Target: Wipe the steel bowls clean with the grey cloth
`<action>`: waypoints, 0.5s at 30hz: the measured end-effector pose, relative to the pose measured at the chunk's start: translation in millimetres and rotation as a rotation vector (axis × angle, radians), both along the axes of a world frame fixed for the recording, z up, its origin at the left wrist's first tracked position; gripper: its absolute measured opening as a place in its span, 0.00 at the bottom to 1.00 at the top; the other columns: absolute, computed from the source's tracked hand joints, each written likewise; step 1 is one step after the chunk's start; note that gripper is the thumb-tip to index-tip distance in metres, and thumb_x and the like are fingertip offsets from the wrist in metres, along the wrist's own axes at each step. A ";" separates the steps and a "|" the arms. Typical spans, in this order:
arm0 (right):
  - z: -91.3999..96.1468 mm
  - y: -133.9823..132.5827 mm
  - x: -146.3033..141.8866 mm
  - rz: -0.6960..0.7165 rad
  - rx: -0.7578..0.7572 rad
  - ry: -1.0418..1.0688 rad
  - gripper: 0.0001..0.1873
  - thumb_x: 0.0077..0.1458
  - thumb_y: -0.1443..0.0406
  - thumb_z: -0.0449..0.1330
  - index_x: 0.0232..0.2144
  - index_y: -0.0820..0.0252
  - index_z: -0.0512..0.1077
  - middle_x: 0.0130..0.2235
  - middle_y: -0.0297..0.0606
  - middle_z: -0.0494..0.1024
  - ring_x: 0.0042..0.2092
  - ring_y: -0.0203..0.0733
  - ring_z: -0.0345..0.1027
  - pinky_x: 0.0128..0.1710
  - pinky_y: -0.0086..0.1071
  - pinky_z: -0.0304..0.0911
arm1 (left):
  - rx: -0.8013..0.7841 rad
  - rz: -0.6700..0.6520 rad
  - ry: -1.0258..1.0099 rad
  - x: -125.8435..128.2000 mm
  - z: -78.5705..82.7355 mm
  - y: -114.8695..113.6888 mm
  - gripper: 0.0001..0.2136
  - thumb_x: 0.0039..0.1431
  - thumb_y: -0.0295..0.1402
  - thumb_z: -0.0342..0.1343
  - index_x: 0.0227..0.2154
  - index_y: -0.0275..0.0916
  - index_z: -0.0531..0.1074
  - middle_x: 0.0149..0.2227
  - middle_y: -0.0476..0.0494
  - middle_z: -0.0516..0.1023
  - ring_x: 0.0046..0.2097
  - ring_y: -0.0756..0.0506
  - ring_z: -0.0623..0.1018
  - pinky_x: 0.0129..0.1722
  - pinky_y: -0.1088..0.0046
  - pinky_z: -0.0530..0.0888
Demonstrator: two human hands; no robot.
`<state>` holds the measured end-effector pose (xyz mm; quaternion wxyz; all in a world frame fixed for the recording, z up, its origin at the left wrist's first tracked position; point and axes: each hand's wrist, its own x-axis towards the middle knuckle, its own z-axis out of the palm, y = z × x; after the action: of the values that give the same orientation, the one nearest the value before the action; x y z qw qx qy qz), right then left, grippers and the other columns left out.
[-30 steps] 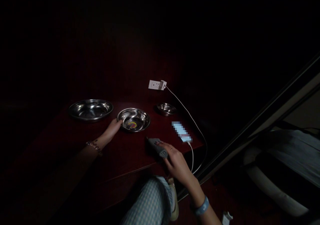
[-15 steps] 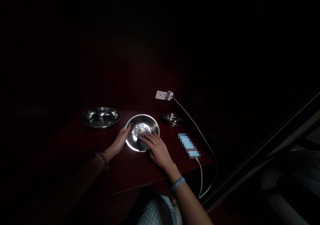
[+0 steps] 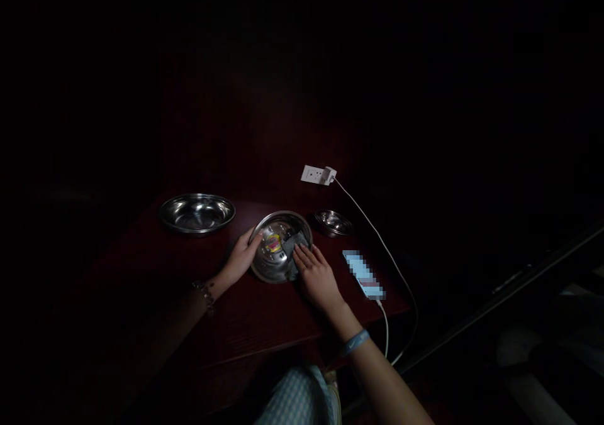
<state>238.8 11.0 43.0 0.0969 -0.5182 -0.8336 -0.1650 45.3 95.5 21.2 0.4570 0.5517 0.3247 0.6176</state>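
Observation:
A shiny steel bowl (image 3: 267, 266) is tilted over the dark red table, with a yellow and red round sticker (image 3: 273, 243) on its inner bottom. My left hand (image 3: 243, 256) grips the bowl's left rim, thumb on the inside. Under the fingers of my right hand (image 3: 315, 275) lies a grey cloth (image 3: 293, 246), pressed against the bowl's inner right side. Part of the cloth is hidden by those fingers.
A wide steel dish (image 3: 197, 215) stands at the back left of the table (image 3: 236, 327). Small steel bowls (image 3: 333, 222) sit at the back right. A phone (image 3: 364, 275) lies on the right, its white cable (image 3: 377, 233) running to a wall socket (image 3: 314, 174).
My right hand has moved the cloth from the bowl's lower middle to its right side, uncovering the sticker. The bowl is tilted differently. The view has shifted slightly.

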 end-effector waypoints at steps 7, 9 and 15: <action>-25.2 -13.1 -37.4 -0.017 -0.141 0.259 0.29 0.54 0.71 0.53 0.59 0.68 0.63 0.61 0.48 0.65 0.64 0.46 0.56 0.65 0.42 0.51 | -0.010 0.031 0.002 -2.1 0.0 -2.6 0.23 0.55 0.49 0.52 0.43 0.33 0.74 0.45 0.38 0.80 0.49 0.40 0.76 0.52 0.64 0.70; -28.3 -15.0 -45.7 0.012 -0.180 0.343 0.30 0.54 0.71 0.52 0.60 0.67 0.62 0.61 0.47 0.65 0.64 0.44 0.56 0.65 0.40 0.51 | -0.026 0.044 0.003 -4.0 -1.8 -1.4 0.24 0.55 0.50 0.51 0.43 0.34 0.74 0.44 0.38 0.80 0.50 0.40 0.75 0.52 0.65 0.69; -37.5 -9.5 -54.1 0.215 -0.268 0.480 0.35 0.55 0.70 0.50 0.65 0.61 0.52 0.66 0.42 0.57 0.66 0.40 0.50 0.66 0.42 0.48 | -0.178 0.043 -0.006 -6.9 -13.7 10.0 0.24 0.52 0.53 0.52 0.38 0.36 0.74 0.40 0.39 0.81 0.47 0.40 0.77 0.50 0.66 0.71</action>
<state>184.7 1.5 5.4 0.2387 -0.4591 -0.8515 0.0852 38.4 105.5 7.4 0.4919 0.4998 0.3889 0.5975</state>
